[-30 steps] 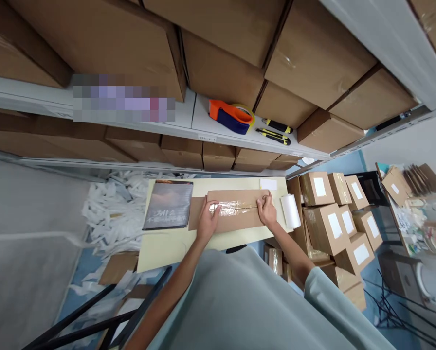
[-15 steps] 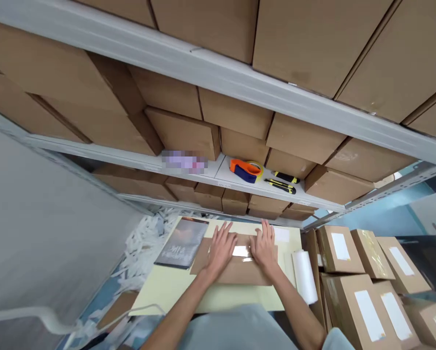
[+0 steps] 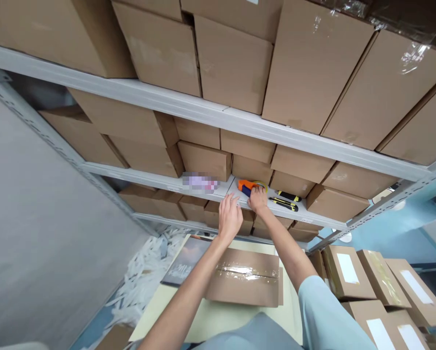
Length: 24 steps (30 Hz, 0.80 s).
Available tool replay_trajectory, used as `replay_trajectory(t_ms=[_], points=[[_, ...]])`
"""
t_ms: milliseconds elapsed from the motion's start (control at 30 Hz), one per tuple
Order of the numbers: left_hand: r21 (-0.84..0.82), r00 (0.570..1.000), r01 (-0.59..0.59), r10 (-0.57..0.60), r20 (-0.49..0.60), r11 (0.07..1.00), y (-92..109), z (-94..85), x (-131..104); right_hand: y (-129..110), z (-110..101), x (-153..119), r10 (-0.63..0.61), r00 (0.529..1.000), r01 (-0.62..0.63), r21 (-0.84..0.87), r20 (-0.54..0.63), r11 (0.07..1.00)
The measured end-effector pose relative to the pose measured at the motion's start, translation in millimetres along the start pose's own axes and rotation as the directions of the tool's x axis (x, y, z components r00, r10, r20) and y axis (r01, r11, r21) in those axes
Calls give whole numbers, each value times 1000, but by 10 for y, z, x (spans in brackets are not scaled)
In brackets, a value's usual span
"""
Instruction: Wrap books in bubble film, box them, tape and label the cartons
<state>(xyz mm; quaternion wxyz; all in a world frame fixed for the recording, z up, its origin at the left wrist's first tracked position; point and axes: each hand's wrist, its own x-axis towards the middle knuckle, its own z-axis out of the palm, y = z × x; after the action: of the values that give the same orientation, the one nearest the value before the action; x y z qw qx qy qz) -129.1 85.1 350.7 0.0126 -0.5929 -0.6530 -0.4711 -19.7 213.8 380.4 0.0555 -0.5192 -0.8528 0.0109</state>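
My right hand (image 3: 258, 199) is closed round the orange and blue tape dispenser (image 3: 245, 186) on the middle shelf (image 3: 221, 187). To its left, my left hand (image 3: 230, 216) is raised near the shelf edge, fingers stretched out and holding nothing. Below both hands, a cardboard box (image 3: 245, 287) with clear shiny tape across its top lies on the pale yellow table (image 3: 218, 321). A dark printed sheet (image 3: 187, 260) lies left of the box, partly behind my left forearm.
Two yellow and black cutters (image 3: 284, 204) lie on the shelf right of the dispenser. Cardboard boxes (image 3: 234, 63) fill the shelves. Labelled boxes (image 3: 345, 272) are stacked at the right. White paper scraps (image 3: 134, 274) lie left of the table.
Both hands have left the cardboard on the table and moved up to the shelf. My right hand has closed on the tape dispenser. The view has shifted, and the box now looks taller.
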Motion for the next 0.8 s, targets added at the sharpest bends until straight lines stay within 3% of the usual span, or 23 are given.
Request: replay_trajectory(t_ms=[167,233,300,367,433,500,633,800], points=[[-101,991,116,-108,75,988,-3,-67,-364,80,-105,-65,22,997,-28,79,73,996],[-188,983,166,-148,108,968,67,-173,-559,102,-58,-327,18,999,-29,281,43,959],[-281,975,214,-186,123,935,182,-334,-813,69,58,-800,21,1000,-11,636,-8,771],[-375,966,256,-216,145,891,333,-518,-1090,-43,160,-1408,35,999,-8,897,-8,442],[-415,959,281,-242,147,865,495,-686,-1350,-212,192,-2011,63,996,-70,978,59,196],[-410,954,298,-260,147,862,640,-814,-1580,-372,176,-2505,104,985,-147,987,139,70],[-385,945,306,-231,230,871,786,-948,-1920,-488,215,-3085,195,949,-257,966,247,29],[-395,893,347,-171,416,850,724,-1055,-2055,-431,368,-3285,247,917,-334,941,314,44]])
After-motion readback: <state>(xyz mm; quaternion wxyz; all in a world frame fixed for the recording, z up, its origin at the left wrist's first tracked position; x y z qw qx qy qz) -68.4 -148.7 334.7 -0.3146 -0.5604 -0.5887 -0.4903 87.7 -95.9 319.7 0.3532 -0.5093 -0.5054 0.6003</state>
